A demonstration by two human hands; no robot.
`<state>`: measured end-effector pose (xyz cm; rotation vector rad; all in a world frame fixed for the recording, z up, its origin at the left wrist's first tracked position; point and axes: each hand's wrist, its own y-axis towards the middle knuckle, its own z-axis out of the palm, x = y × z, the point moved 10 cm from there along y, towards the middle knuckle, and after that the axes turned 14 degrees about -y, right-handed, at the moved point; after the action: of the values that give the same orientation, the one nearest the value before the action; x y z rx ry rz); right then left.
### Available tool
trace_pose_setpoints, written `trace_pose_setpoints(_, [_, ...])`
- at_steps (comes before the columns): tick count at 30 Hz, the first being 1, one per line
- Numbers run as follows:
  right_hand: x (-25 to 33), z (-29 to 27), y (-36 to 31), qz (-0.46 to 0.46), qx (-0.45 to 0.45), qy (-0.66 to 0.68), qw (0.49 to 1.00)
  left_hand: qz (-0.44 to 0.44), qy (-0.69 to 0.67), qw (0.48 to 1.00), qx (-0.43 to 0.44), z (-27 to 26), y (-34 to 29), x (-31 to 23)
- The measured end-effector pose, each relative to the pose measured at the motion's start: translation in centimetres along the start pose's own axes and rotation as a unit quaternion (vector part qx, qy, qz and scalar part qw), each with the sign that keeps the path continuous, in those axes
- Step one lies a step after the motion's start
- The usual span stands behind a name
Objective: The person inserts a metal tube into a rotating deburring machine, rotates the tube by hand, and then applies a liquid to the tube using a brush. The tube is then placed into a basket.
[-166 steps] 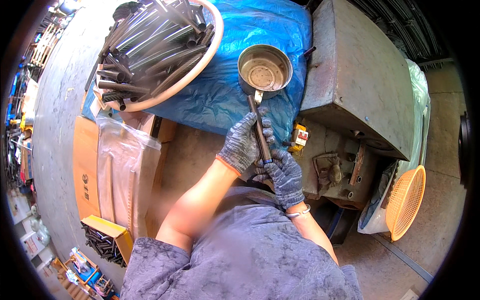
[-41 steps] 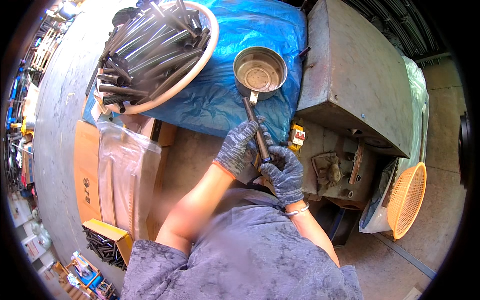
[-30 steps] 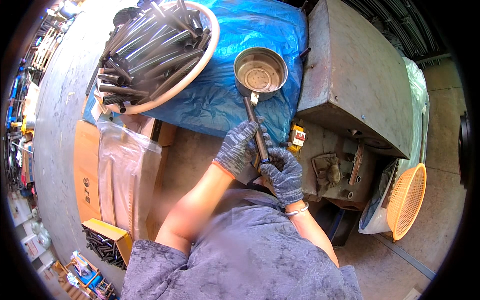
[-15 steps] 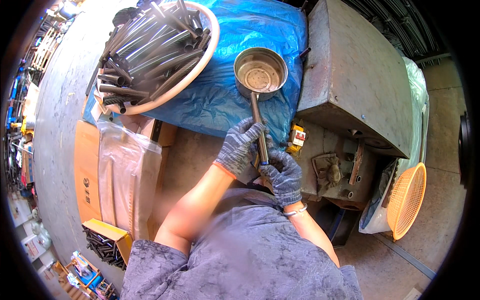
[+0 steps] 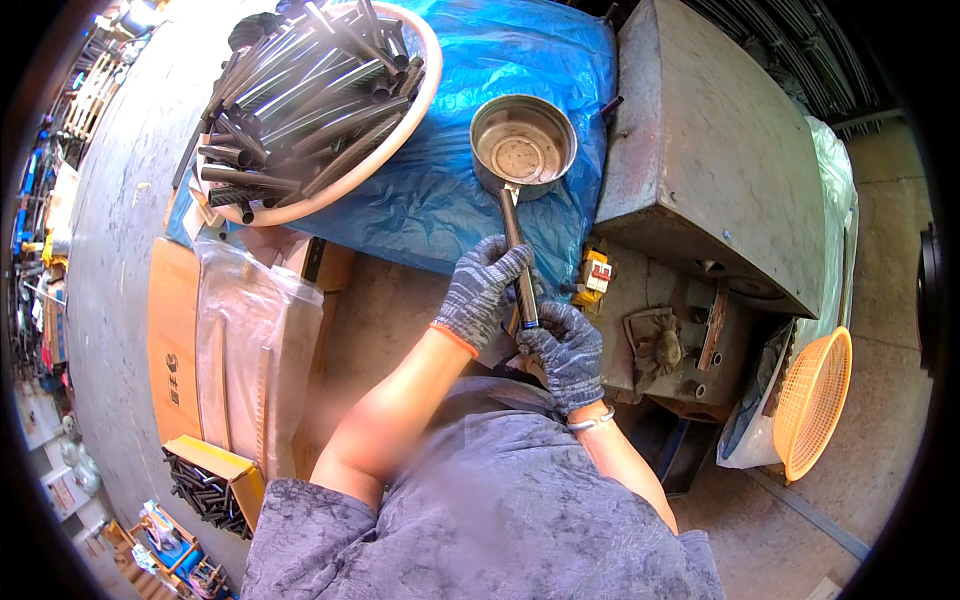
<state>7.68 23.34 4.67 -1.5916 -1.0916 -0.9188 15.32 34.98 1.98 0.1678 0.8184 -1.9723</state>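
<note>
Left hand [image 5: 482, 285] and right hand [image 5: 568, 355] are holding a tube [image 5: 513, 228].
Its top is pointing at the pan [image 5: 520, 156]; if the gloves [image 5: 580, 375] are slipping, it could be knocking the pan.

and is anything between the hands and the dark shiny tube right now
Nothing visible but grey knit gloves: the left hand is closed on the dark shiny tube, and the right hand is at its lower end. Beyond its upper end sits a round metal pot; whether they touch is unclear.
</note>
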Motion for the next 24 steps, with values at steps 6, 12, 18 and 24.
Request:
trace_pose_setpoints(6, [0.7, -0.4, -0.2, -0.031, -0.018, -0.034, 0.999, -0.007, -0.029, 0.999, 0.025, -0.1, 0.0, 0.7])
trace_pose_setpoints(12, [2.7, -0.6, -0.7, -0.072, -0.023, -0.080, 0.994, -0.034, -0.128, 0.988, 0.075, 0.3, -0.5, 1.3])
trace_pose_setpoints(18, [3.2, -0.7, -0.9, -0.088, -0.031, -0.110, 0.990, -0.058, -0.183, 0.977, 0.093, 1.3, -1.2, 1.5])
trace_pose_setpoints(24, [4.9, -0.5, -1.4, -0.143, -0.050, -0.177, 0.972, -0.097, -0.278, 0.952, 0.088, 2.4, -1.7, 1.9])
